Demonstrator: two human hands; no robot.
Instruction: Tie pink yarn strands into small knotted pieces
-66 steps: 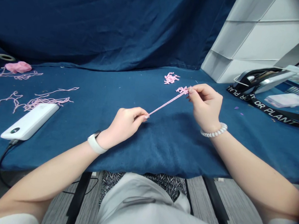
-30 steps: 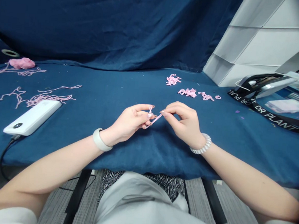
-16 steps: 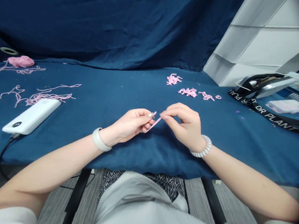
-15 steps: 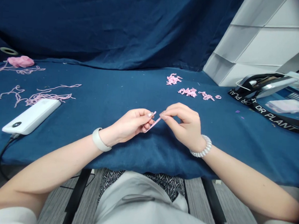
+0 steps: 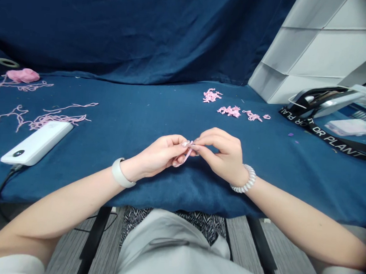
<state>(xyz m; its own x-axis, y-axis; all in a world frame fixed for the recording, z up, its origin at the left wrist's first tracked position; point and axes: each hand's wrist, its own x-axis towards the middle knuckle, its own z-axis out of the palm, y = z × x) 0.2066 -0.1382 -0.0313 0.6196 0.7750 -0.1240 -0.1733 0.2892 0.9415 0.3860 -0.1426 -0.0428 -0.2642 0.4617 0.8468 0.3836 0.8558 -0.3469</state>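
My left hand (image 5: 159, 155) and my right hand (image 5: 221, 154) meet over the near middle of a table draped in blue cloth (image 5: 127, 124). Both pinch a short piece of pink yarn (image 5: 188, 152) between thumb and fingertips, their tips almost touching. Only a small loop of the yarn shows between the fingers. A white band sits on my left wrist and a pale coiled bracelet on my right.
Small knotted pink yarn pieces (image 5: 231, 111) lie further back, right of centre. Loose pink strands (image 5: 51, 119) and a pink yarn ball (image 5: 22, 75) lie at the left beside a white power bank (image 5: 36, 142) with a cable. A white shelf unit (image 5: 317, 46) and a black lanyard (image 5: 333, 141) sit at the right.
My right hand set a knotted piece down with the others at the back, then came back to my left hand. Since then the fingertips have closed together on the short yarn.
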